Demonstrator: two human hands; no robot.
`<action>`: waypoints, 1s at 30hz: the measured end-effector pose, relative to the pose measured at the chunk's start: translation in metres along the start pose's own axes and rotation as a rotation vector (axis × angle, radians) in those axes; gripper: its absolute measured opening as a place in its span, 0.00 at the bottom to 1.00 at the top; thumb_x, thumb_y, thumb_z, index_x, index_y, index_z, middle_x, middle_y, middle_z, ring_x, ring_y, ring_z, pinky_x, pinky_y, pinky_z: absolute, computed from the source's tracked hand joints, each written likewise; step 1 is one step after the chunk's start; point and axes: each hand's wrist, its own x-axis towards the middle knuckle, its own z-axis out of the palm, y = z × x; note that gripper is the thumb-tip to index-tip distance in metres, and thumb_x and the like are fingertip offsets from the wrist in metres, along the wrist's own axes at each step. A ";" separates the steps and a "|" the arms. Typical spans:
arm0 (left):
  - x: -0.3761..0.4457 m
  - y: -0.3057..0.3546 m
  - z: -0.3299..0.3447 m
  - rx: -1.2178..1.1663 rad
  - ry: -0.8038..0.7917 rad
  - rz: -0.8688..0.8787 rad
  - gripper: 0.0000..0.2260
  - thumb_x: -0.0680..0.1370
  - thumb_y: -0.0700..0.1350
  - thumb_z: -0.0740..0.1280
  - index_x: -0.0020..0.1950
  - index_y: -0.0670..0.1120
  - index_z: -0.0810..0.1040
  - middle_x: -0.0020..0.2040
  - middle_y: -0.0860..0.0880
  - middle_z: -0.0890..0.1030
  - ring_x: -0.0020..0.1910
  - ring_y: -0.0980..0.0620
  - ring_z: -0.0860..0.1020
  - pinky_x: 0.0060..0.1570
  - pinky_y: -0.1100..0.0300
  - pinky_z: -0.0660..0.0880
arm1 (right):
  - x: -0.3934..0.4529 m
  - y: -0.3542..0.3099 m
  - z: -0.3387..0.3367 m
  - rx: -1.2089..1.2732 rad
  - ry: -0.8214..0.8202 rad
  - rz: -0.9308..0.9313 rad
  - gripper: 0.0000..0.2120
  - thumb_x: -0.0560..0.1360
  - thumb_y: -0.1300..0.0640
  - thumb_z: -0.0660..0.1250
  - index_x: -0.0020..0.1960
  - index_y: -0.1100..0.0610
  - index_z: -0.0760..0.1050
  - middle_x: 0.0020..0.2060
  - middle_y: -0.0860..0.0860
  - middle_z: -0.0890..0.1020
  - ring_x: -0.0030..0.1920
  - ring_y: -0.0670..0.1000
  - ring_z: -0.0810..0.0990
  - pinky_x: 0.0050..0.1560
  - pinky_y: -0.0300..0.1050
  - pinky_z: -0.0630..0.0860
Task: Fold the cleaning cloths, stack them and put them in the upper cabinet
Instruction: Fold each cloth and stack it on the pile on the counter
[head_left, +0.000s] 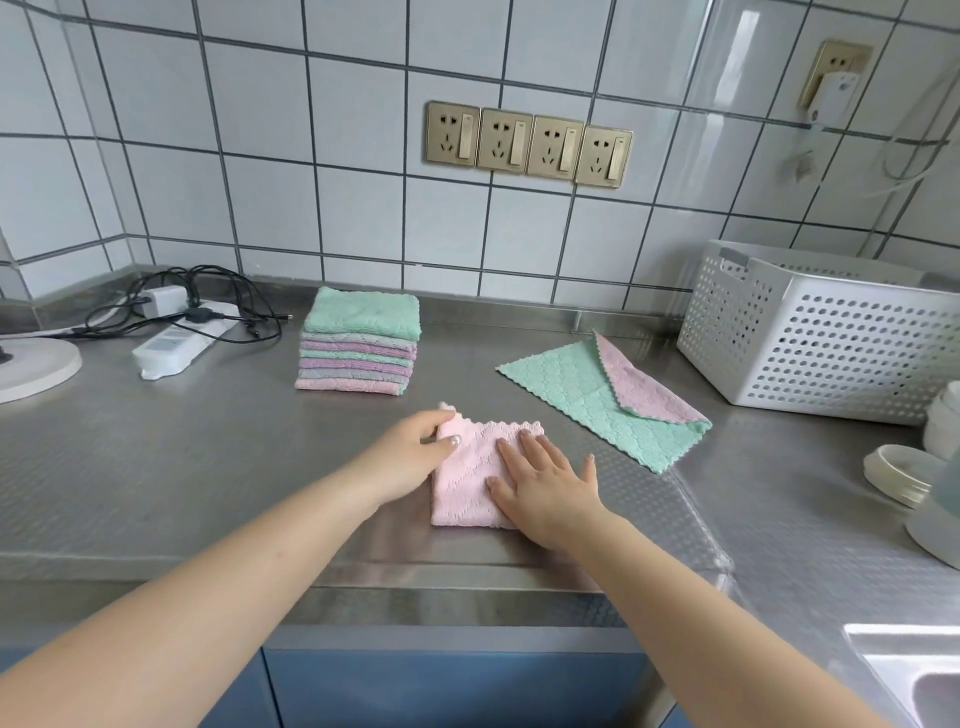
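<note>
A folded pink cloth (470, 480) lies on the steel counter (208, 467) in front of me. My left hand (410, 452) pinches its far left corner between thumb and fingers. My right hand (545, 480) presses flat on the cloth's right half, fingers straight. Behind it stands a stack of folded cloths (358, 340) in green, purple, grey and pink. To the right lies an unfolded green cloth (582, 395) with a purple corner turned over.
A white perforated basket (821, 338) stands at the back right. Jar lids and containers (904, 473) sit at the right edge, a sink (919, 675) below them. A power strip with cables (182, 332) and a white round base (31, 366) lie at the left.
</note>
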 end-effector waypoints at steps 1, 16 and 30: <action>-0.001 0.004 0.000 -0.071 0.032 0.012 0.21 0.78 0.40 0.63 0.71 0.47 0.67 0.71 0.51 0.67 0.68 0.57 0.66 0.64 0.66 0.60 | 0.000 0.000 -0.001 0.002 -0.005 0.002 0.28 0.78 0.38 0.44 0.76 0.45 0.46 0.77 0.46 0.45 0.77 0.48 0.42 0.71 0.68 0.41; -0.004 0.000 -0.018 0.034 0.016 0.181 0.22 0.75 0.33 0.65 0.65 0.53 0.74 0.32 0.59 0.73 0.26 0.58 0.71 0.31 0.69 0.66 | 0.015 0.016 -0.026 0.682 0.151 0.042 0.36 0.72 0.45 0.69 0.75 0.46 0.56 0.74 0.49 0.61 0.71 0.49 0.64 0.66 0.43 0.63; 0.105 -0.011 -0.143 0.066 0.279 0.138 0.19 0.77 0.45 0.66 0.67 0.55 0.72 0.67 0.55 0.72 0.66 0.55 0.69 0.66 0.61 0.63 | 0.148 -0.063 -0.101 1.090 0.220 -0.109 0.20 0.73 0.54 0.70 0.64 0.49 0.75 0.56 0.46 0.77 0.40 0.40 0.73 0.34 0.31 0.66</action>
